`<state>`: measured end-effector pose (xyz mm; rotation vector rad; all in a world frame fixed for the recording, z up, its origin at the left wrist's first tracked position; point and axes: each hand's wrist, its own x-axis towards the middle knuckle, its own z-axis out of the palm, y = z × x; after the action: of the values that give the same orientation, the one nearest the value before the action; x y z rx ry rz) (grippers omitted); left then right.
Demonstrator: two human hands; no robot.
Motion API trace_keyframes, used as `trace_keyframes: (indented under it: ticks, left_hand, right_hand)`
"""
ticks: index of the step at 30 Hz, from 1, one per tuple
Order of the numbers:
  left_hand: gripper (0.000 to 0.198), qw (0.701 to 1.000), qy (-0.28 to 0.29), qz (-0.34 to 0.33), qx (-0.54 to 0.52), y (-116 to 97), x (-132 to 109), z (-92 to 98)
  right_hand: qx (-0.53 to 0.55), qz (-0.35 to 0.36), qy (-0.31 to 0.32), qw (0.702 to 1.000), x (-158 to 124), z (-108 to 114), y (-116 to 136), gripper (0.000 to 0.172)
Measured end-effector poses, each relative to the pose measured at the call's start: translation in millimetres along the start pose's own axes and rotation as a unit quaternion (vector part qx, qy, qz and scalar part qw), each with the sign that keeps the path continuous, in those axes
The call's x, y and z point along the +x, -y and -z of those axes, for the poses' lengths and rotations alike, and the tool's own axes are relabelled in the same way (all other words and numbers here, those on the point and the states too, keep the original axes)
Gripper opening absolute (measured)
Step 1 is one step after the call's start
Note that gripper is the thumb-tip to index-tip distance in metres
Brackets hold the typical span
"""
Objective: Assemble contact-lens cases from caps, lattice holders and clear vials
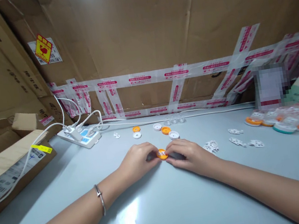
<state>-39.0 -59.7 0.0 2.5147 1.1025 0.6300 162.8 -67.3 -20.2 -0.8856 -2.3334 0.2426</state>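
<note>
Both hands met at worktop centre. Left hand (138, 160) and right hand (186, 154) each pinched the disc (162, 154), fingertips narrow on its edge, left from 9 o'clock, right from 3 o'clock. Disc orange with a white middle; it sat low at the worktop (159, 209), but contact could not be told. Bracelet (101, 199) on the left wrist.

Loose discs (166, 130), orange and white, lay at 12 o'clock of the hands, apart from each other and near the back wall. Clear pieces (173, 120) were just behind them. White flat parts (238, 141) were scattered at 3 o'clock, one cluster just beside the right hand. Bag of parts (287, 120) was farther out at 3 o'clock, at the worktop's right edge. Power strip (81, 137) at 10 o'clock, with plugs in and white cables running off. Carton (8, 168) at 9 o'clock, well apart. Taped cardboard (137, 34) formed the backdrop.
</note>
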Motion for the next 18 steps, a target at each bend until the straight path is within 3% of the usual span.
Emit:
trace_keyframes:
  ticks: [6,10,13,18]
  left_hand:
    - [0.017,0.996,-0.008,0.039,-0.076,-1.7,1.7,-3.8]
    - [0.018,0.994,-0.013,0.04,-0.098,-2.9,1.0,-5.3]
    - [0.016,0.995,-0.036,0.029,-0.092,-5.3,0.6,-6.4]
    - [0.017,0.994,-0.074,-0.012,-0.077,-7.6,0.3,-5.3]
  right_hand:
    - [0.083,-0.101,0.009,0.991,0.2,-2.1,2.6,0.009]
    - [0.194,-0.182,-0.005,0.964,2.0,-3.6,4.6,0.016]
    - [0.318,-0.252,-0.032,0.913,4.1,-5.6,5.5,0.029]
    - [0.519,-0.34,-0.014,0.784,6.2,-2.4,10.0,0.046]
